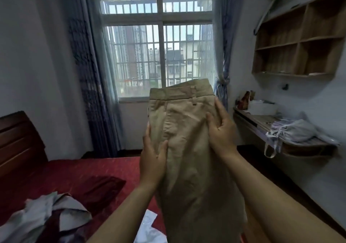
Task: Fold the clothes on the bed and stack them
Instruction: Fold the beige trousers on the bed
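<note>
We see the bed [78, 169] first, its dark red cover filling the lower left, with a brown wooden headboard [16, 141] at its far left end; behind it stands the barred window [159, 46], flanked by blue-grey curtains [88, 70]; on the right wall hangs a wooden cubby shelf [299, 42], and below it a wall-mounted desk [258, 121] carries a pale grey bundle of cloth [295, 130]; in the middle of the view the khaki trousers [187, 149] are held up in the air above the near edge of the bed, waistband uppermost and legs hanging down; on the bed at the lower left lies a crumpled grey-white garment [43, 216], just beside a dark red garment [101, 188]; a white piece of fabric [149, 227] lies near the bottom edge, partly hidden by the trousers; our left hand [152, 160] grips the trousers' left edge, thumb across the front; our right hand [221, 130] holds the right edge higher up, thumb on the front of the fabric.
</note>
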A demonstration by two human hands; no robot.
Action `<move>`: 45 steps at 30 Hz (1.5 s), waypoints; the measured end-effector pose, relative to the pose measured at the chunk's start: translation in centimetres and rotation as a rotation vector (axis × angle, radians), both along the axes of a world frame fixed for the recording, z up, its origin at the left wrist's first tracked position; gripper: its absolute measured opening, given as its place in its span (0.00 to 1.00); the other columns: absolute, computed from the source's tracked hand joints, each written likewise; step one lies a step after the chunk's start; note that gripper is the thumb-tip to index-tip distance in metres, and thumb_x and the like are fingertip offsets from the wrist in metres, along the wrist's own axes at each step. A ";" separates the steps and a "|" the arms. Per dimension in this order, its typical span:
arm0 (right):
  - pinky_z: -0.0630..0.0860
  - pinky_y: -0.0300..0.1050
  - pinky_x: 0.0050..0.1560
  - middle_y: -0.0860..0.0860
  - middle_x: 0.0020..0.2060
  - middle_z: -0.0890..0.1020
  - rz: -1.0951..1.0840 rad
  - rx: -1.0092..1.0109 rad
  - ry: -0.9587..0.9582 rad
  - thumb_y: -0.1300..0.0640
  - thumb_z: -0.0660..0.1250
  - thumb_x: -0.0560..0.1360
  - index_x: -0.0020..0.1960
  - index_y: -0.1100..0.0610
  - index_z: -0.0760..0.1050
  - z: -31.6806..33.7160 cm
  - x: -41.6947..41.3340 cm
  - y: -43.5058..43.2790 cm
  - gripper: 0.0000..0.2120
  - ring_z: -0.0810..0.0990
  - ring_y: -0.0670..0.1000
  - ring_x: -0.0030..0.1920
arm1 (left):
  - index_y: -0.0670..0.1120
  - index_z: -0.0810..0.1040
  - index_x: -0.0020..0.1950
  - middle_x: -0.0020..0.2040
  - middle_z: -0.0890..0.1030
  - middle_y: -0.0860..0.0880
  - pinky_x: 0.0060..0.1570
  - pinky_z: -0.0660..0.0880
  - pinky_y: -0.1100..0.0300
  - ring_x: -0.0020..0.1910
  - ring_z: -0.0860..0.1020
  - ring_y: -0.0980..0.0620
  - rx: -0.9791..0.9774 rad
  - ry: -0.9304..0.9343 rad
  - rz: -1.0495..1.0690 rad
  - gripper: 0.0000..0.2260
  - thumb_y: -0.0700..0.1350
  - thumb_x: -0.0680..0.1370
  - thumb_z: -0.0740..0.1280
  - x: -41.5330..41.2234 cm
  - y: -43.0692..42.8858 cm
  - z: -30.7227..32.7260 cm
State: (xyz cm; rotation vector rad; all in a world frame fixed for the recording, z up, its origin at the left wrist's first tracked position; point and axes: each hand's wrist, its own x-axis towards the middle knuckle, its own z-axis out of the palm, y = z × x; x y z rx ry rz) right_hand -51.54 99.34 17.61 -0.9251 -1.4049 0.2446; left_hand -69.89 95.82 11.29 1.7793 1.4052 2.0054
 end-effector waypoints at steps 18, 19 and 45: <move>0.62 0.24 0.50 0.38 0.62 0.72 -0.029 -0.819 -0.216 0.42 0.63 0.75 0.70 0.44 0.63 -30.8 2.8 -7.6 0.26 0.68 0.35 0.57 | 0.58 0.64 0.71 0.62 0.77 0.53 0.47 0.70 0.61 0.55 0.77 0.50 -0.723 0.315 0.055 0.22 0.55 0.78 0.61 1.2 -5.3 -24.0; 0.62 0.24 0.48 0.37 0.60 0.72 -0.020 -0.844 -0.212 0.42 0.63 0.74 0.70 0.43 0.63 -31.6 2.7 -6.6 0.25 0.68 0.35 0.56 | 0.57 0.64 0.71 0.62 0.77 0.53 0.47 0.69 0.62 0.56 0.77 0.50 -0.749 0.322 0.058 0.22 0.55 0.78 0.62 1.1 -4.3 -24.8; 0.64 0.39 0.63 0.51 0.64 0.71 0.100 -1.266 -0.464 0.50 0.66 0.75 0.68 0.57 0.68 -70.6 4.0 -1.0 0.24 0.69 0.48 0.65 | 0.45 0.72 0.63 0.59 0.74 0.45 0.57 0.69 0.52 0.58 0.72 0.44 -1.280 0.479 0.011 0.18 0.47 0.75 0.67 -1.5 1.6 -62.9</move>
